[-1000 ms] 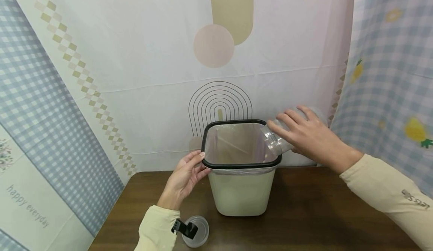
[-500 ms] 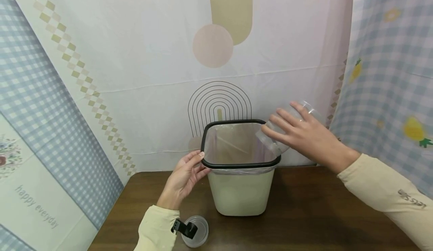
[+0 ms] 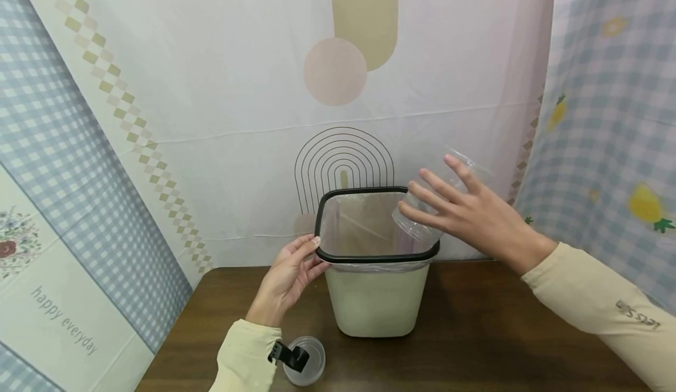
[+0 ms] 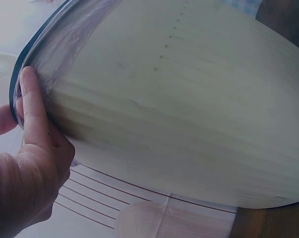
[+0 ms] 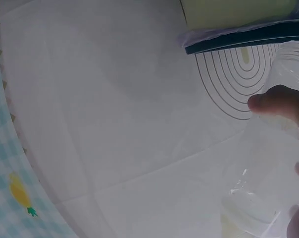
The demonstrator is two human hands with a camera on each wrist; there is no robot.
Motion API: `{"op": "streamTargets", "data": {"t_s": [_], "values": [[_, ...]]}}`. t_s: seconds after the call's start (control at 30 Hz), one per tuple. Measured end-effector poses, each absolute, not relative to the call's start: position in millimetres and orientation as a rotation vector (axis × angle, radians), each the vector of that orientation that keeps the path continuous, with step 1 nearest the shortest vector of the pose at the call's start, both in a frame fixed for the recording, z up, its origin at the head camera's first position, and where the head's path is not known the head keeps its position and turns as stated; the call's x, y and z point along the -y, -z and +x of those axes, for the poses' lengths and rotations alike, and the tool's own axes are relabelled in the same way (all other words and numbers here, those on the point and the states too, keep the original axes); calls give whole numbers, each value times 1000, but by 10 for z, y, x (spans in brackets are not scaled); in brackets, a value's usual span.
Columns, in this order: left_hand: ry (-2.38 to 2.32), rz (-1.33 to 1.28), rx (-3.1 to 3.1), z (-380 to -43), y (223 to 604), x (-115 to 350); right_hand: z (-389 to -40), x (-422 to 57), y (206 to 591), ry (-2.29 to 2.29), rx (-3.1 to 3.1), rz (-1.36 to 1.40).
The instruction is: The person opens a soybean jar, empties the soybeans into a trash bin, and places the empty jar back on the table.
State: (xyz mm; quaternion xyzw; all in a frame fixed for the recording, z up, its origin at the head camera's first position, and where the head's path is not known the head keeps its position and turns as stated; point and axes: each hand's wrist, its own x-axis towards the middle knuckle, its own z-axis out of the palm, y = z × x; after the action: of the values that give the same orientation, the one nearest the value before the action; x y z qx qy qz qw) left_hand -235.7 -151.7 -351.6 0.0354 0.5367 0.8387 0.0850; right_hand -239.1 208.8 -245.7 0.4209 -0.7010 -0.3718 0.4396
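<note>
A pale green trash bin [image 3: 377, 304] with a black rim and a clear liner bag [image 3: 364, 222] stands on the table. At its left side my left hand [image 3: 290, 274] pinches the rim, thumb on top and fingers beneath; the left wrist view shows these fingers against the liner's edge. Above the right side of the rim, my right hand [image 3: 470, 210] grips a clear plastic jar [image 5: 258, 163], tilted with its mouth down towards the inside of the bin. Most of the jar is hidden behind the hand in the head view. No contents can be made out in the jar.
A round clear lid [image 3: 311, 368] lies on the brown wooden table [image 3: 491, 321], close to my left wrist. Behind the table hangs a printed white cloth [image 3: 237, 87], with a blue checked curtain [image 3: 607, 116] at the right.
My right hand has shifted slightly left and turned, tipping the jar's mouth further down over the bin; its fingers look more spread. My left hand stays on the rim.
</note>
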Motion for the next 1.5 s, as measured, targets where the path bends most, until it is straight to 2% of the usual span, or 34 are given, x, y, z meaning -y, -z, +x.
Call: {"op": "streamTargets", "data": {"t_s": [0.2,0.47,0.93,1.3,1.5], "values": [[-2505,101,-1594,-2344,3500,1496,-2352,-2136,2469,808,1822,1010],[-2520,91,-1589,-2351,3501,1483,-2230,-2173,2498,424,1928,963],[-2530,19,-1665,-2366,3502,1434,-1669,-2211,2633,-201,2129,832],[-2563,56,-1702,-2333,3538,1432,-1171,-1964,3354,-1036,2226,695],[-2552,84,-1735,-2315,3563,1460,-1081,-1772,3837,-1231,2275,629]]}}
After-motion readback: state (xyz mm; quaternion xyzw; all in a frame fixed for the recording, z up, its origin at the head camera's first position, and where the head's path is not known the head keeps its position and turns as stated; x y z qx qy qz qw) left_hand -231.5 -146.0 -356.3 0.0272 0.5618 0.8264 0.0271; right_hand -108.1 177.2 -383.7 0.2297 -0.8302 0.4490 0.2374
